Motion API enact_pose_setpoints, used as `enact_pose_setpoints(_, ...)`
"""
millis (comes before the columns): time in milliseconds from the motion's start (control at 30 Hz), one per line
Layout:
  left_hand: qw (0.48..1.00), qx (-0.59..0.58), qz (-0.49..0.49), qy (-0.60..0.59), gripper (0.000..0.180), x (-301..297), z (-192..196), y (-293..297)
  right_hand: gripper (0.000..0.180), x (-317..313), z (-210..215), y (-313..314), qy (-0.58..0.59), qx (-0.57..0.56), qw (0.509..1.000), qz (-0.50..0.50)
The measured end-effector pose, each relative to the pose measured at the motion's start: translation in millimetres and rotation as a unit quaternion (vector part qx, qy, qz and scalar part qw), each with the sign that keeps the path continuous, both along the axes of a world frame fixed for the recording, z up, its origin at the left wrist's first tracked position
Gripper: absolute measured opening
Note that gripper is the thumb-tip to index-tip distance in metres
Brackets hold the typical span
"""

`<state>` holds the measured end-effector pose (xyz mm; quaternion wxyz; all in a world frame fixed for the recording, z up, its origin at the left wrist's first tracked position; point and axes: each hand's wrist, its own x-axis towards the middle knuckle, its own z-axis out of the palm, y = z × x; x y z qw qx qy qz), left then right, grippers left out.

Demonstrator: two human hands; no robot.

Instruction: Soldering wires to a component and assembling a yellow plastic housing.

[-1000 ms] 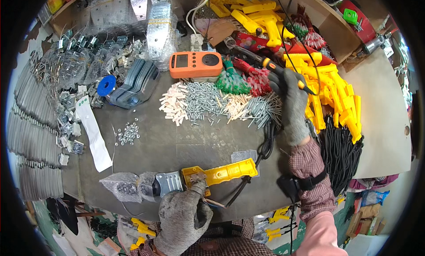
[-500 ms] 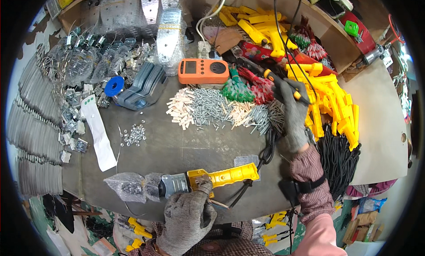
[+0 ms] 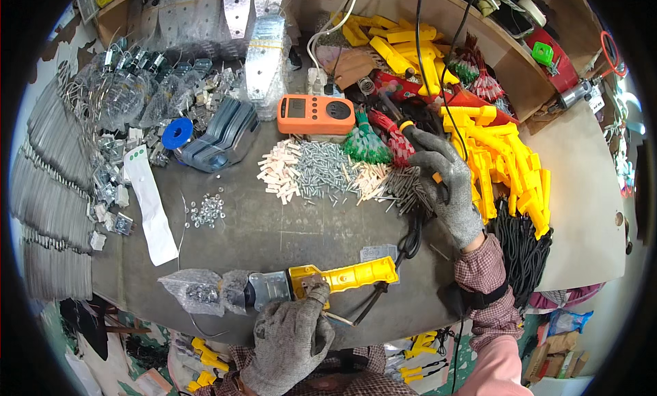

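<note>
My left hand, in a grey knit glove, pinches the inner end of an opened yellow plastic handle shell lying at the near table edge. A metal collar joins the shell to a part wrapped in bubble wrap. Wire ends and a black cord show beside the shell. My gloved right hand is closed round what looks like a soldering iron with a black-and-yellow handle. Its shaft points away, beside a metal coil at the back; the tip cannot be made out.
An orange meter stands behind piles of screws and pale pegs. Yellow handle shells and black cords are heaped at right. Small clear beads and a paper strip lie left. Black cables hang overhead.
My right hand has turned and shifted slightly nearer, and the iron's shaft now shows pointing toward the coil. My left hand and the yellow shell have hardly moved.
</note>
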<state>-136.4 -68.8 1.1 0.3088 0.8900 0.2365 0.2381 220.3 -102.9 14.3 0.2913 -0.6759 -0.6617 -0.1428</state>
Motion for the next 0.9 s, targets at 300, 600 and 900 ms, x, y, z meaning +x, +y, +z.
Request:
enact_pose_setpoints(300,0.999,-0.005,0.001,0.042,0.066,-0.1,4.9,-2.0,0.036,-17.0,32.9,-0.7,-0.045,-0.237,0.97,0.009)
enact_pose_setpoints(600,0.999,-0.009,-0.009,0.029,0.066,1.6,7.1,0.4,0.034,16.1,-4.1,49.6,-0.052,-0.036,0.997,0.052)
enact_pose_setpoints(900,0.998,-0.016,-0.027,0.06,0.04,-2.2,12.0,0.3,0.054,-67.5,30.5,7.9,-0.051,-0.12,0.985,-0.111)
